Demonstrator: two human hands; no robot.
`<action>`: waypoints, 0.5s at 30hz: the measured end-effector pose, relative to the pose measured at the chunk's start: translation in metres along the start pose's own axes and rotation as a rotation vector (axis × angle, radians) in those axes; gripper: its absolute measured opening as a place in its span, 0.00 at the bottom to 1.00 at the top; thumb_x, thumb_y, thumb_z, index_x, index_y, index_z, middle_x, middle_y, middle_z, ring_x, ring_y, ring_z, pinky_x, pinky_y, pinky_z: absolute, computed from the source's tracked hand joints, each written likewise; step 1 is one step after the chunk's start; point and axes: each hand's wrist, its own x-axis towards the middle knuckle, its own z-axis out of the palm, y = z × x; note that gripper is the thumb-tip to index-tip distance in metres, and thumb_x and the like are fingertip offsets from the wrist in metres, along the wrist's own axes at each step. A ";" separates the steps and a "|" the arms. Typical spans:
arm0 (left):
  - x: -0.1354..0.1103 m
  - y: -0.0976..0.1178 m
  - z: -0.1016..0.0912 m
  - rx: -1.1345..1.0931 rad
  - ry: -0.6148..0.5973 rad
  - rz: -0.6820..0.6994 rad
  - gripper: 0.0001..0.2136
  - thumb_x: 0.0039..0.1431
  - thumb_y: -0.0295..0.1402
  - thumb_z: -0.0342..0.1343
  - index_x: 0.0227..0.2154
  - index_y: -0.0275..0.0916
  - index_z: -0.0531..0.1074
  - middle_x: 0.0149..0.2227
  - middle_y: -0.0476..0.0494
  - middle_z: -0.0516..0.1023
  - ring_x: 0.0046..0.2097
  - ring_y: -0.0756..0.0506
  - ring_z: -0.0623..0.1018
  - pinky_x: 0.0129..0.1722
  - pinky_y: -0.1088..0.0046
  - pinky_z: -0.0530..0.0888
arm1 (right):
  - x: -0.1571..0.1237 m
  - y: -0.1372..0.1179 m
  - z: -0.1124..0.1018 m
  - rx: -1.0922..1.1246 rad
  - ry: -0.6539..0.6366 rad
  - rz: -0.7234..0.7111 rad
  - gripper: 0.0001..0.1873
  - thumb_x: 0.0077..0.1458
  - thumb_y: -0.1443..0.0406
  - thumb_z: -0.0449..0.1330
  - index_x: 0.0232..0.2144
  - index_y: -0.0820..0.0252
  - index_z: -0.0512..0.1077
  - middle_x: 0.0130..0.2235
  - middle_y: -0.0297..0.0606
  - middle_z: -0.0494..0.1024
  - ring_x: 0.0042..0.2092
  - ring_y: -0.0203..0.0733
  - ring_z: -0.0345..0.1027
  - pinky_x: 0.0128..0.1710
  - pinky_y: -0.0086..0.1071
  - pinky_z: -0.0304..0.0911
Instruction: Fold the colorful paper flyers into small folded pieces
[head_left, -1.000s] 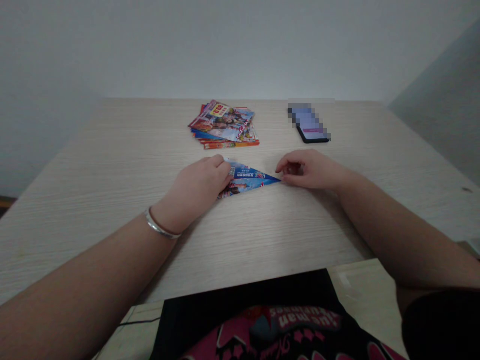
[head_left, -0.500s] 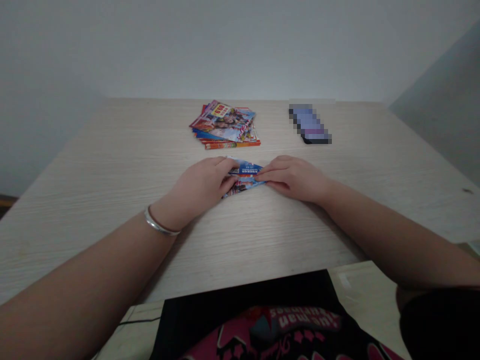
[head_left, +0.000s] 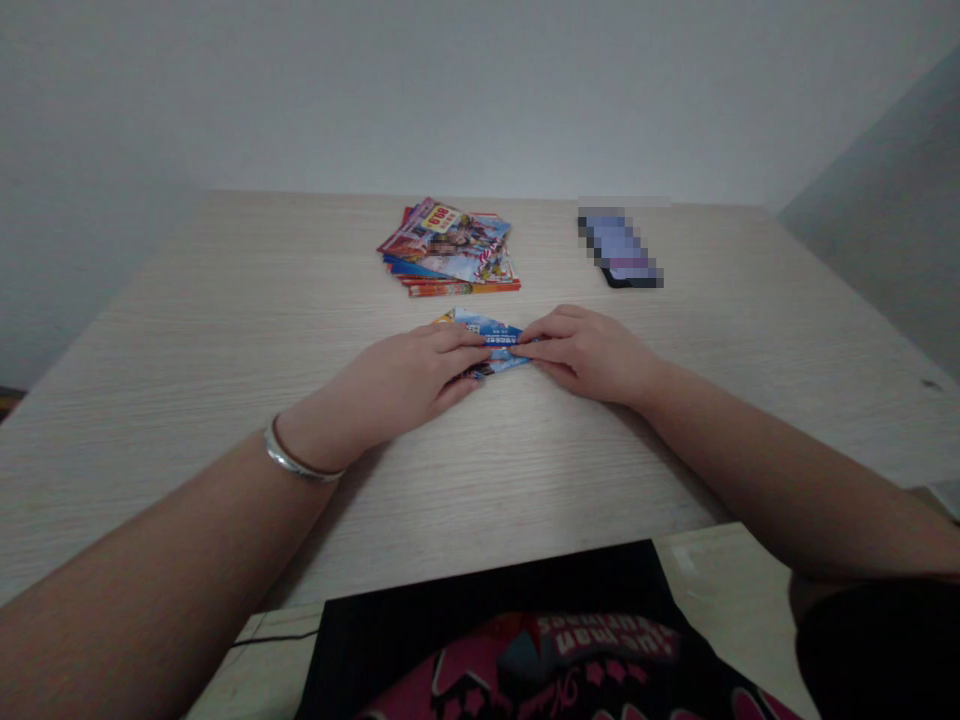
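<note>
A small folded paper (head_left: 491,328), printed in blue, white and orange with lettering along its middle, lies on the table between my hands. It narrows to a point at the right. My left hand (head_left: 405,385), with a silver bracelet at the wrist, lies over its left part with fingers stretched flat and the thumb by the near edge. At the right tip, my right hand (head_left: 592,350) has its fingers closed together on the paper, index finger pressing along the middle crease. The paper's lower left part is hidden under my left hand.
Behind the paper, a fanned stack of colourful printed leaflets (head_left: 446,245) lies on the pale wooden table (head_left: 480,470). A phone (head_left: 622,250), its screen pixelated, rests to their right. A white wall (head_left: 480,90) rises at the table's far edge.
My left hand has flattened and slid right over the paper, its fingers now near the right hand's. More of the paper's far left corner shows. My right hand has barely moved.
</note>
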 end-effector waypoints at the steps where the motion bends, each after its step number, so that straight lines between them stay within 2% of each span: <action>1: -0.001 0.000 0.001 0.020 0.009 0.005 0.23 0.77 0.41 0.42 0.62 0.35 0.73 0.63 0.34 0.74 0.64 0.39 0.73 0.69 0.58 0.67 | 0.000 0.001 0.001 -0.009 0.002 -0.005 0.18 0.69 0.67 0.53 0.51 0.59 0.81 0.49 0.47 0.84 0.47 0.47 0.74 0.50 0.44 0.70; 6: -0.001 0.006 0.002 0.079 0.003 -0.032 0.22 0.76 0.38 0.42 0.61 0.34 0.74 0.61 0.34 0.76 0.63 0.38 0.75 0.67 0.57 0.69 | 0.002 0.001 0.003 0.025 -0.006 0.001 0.18 0.67 0.69 0.54 0.52 0.59 0.81 0.49 0.48 0.83 0.47 0.48 0.74 0.49 0.44 0.69; 11: 0.000 0.009 0.002 0.117 -0.006 -0.059 0.20 0.75 0.35 0.44 0.57 0.32 0.76 0.59 0.33 0.77 0.61 0.37 0.77 0.66 0.56 0.71 | 0.003 -0.003 0.001 0.074 0.029 0.110 0.13 0.68 0.65 0.57 0.46 0.57 0.82 0.45 0.42 0.85 0.46 0.45 0.76 0.49 0.40 0.69; 15: -0.001 0.008 0.002 0.113 0.016 -0.093 0.19 0.73 0.31 0.44 0.57 0.28 0.75 0.58 0.29 0.77 0.60 0.34 0.76 0.65 0.53 0.72 | 0.006 -0.004 0.004 0.100 0.048 0.117 0.13 0.69 0.63 0.57 0.45 0.58 0.82 0.45 0.42 0.86 0.45 0.45 0.77 0.49 0.39 0.69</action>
